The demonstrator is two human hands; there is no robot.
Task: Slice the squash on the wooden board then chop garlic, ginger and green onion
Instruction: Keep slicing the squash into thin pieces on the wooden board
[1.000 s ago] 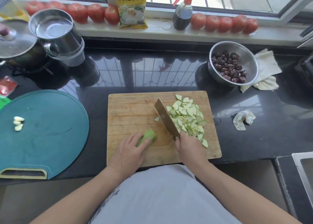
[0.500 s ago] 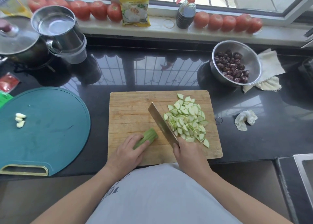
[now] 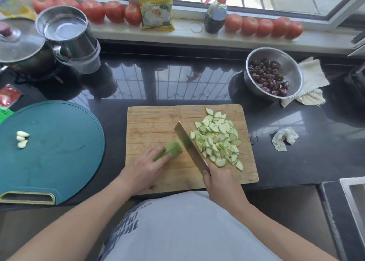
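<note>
On the wooden board (image 3: 154, 122) lies a short green squash piece (image 3: 171, 148), held down by my left hand (image 3: 145, 167) with fingers curled over it. My right hand (image 3: 220, 183) grips the handle of a cleaver (image 3: 189, 147), whose blade stands just right of the squash end. A pile of pale green squash slices (image 3: 217, 138) covers the board's right half. Three peeled garlic cloves (image 3: 22, 139) lie on the round teal board (image 3: 59, 152) at the left.
A steel bowl of dark dates (image 3: 273, 75) stands behind the board on the right, beside cloths (image 3: 312, 79). A crumpled rag (image 3: 284, 139) lies right of the board. Steel pots (image 3: 63, 33) stand at the back left. Tomatoes (image 3: 264, 26) line the windowsill. A sink edge (image 3: 353, 201) shows at the lower right.
The cleaver has shifted left from the slice pile to the squash end. My left hand stays on the squash piece.
</note>
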